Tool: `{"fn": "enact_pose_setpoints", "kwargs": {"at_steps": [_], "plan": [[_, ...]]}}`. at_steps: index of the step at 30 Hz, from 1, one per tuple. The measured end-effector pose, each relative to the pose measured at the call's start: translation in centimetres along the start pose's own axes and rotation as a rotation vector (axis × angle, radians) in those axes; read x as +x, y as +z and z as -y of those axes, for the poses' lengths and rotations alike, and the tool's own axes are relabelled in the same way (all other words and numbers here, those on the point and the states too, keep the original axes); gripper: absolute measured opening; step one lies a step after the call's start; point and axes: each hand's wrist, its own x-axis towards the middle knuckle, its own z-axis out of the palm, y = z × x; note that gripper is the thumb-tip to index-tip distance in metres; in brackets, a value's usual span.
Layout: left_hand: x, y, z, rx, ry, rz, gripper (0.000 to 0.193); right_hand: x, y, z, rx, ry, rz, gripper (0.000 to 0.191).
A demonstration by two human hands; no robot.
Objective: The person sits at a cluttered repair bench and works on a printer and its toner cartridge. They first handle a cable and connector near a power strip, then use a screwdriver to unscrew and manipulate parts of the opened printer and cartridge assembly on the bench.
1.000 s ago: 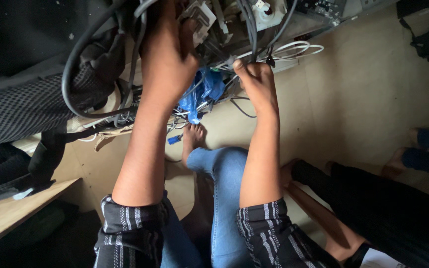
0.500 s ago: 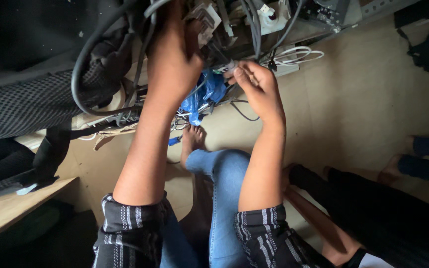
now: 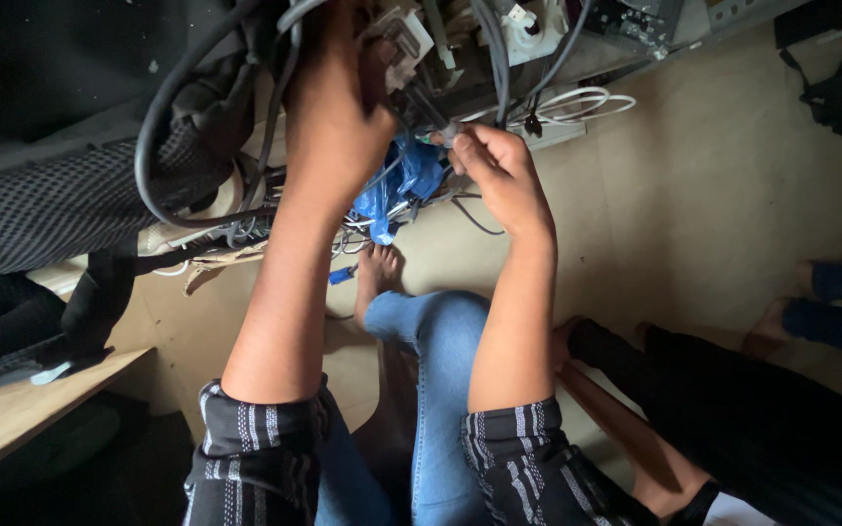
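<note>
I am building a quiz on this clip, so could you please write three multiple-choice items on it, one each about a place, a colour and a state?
1. Where is the blue plastic bag?
A. Between the two hands, among the cables
B. On the wooden shelf
C. On the person's knee

2. What colour are the trousers of the person wearing the camera?
A. Red
B. Blue
C. White

3. What is the right hand doing?
A. Lying flat on the floor
B. Hanging open and apart from everything
C. Pinching a small connector on a cable

Answers: 1 A, it shows between the left hand and the right; 2 B, blue denim covers the leg; 3 C, its fingertips close on a connector.
</note>
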Motion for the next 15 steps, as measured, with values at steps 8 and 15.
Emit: {"fn": "enact_pose_setpoints", "kwargs": {"at_steps": [8, 15], "plan": [[-0.35, 0.23, 0.39, -0.019, -0.111, 0.043, 0.045, 0.08, 0.13, -0.17, -0.016, 0.049, -0.027, 0.029], [-0.32, 0.33, 0.53, -0.042, -0.041, 0.003, 0.041, -0.01, 0.05, -0.4, -0.009, 0.079, -0.056, 0.03]]}}
